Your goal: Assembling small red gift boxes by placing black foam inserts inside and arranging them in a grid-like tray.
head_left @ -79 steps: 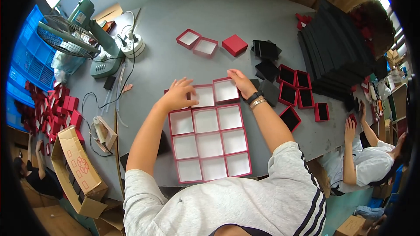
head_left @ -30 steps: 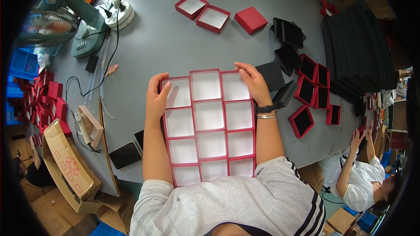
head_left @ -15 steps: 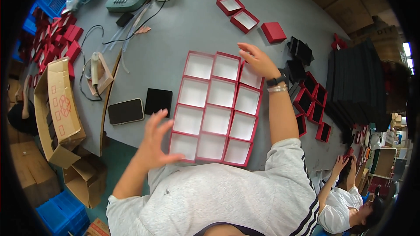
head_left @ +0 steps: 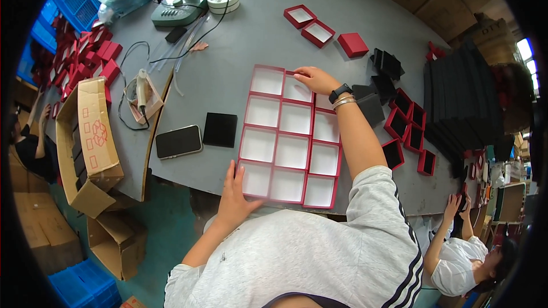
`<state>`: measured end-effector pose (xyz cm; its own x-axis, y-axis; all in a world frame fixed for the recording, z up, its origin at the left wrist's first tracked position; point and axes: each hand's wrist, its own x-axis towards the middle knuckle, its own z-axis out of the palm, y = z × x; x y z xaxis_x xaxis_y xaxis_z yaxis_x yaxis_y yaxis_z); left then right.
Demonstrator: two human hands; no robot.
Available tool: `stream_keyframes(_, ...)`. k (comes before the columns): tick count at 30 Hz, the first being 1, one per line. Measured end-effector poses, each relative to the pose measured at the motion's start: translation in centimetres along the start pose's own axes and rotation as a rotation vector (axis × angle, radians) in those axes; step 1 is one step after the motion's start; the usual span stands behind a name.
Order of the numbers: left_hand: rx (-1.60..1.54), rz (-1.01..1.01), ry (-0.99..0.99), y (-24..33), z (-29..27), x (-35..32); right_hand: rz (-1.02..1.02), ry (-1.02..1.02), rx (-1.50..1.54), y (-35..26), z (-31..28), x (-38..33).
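Note:
Open red boxes with white insides (head_left: 261,145) stand side by side in a three-column block at the table's near edge. My left hand (head_left: 233,201) is at the block's near left corner. Its fingers lie along the left side and its thumb is spread out along the near edge. Across the far end reaches my right hand (head_left: 317,81), its fingers stretched over the far middle box and partly covering the far right one. Neither hand lifts a box. Left of the block lie a flat black square piece (head_left: 220,130) and a phone (head_left: 179,142).
Two open red boxes (head_left: 318,33) and a closed red box (head_left: 353,45) sit farther back. Black-lined red boxes (head_left: 396,123) and stacked black sheets (head_left: 456,102) are at the right. A glue gun (head_left: 141,91) stands left, beside a carton (head_left: 94,131). Another person (head_left: 459,256) works at right.
My left hand has come in against the near left corner of the block. The right hand has moved left onto its far end. The whole view has shifted slightly.

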<state>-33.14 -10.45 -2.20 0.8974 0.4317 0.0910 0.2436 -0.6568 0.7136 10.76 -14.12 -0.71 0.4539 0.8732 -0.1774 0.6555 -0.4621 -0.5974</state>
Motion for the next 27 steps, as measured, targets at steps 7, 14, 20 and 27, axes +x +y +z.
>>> stream_keyframes(7, 0.318, 0.241, 0.105, 0.9, 0.2, -0.5, 0.017, 0.081, 0.087, -0.1, 0.2, -0.3)
stream_keyframes(14, 0.277, 0.276, 0.035, 2.3, 0.3, 0.7, -0.022, 0.437, 0.084, -0.2, -2.2, -4.8)
stream_keyframes(20, -0.294, 0.188, 0.293, -1.9, -3.2, 6.3, 0.032, 0.844, 0.843, 1.0, 3.1, -17.8)
stream_keyframes(27, -0.680, -0.160, 0.148, -4.4, -1.7, 27.4, 0.127, 0.827, 1.113, 1.2, 5.9, -14.7)
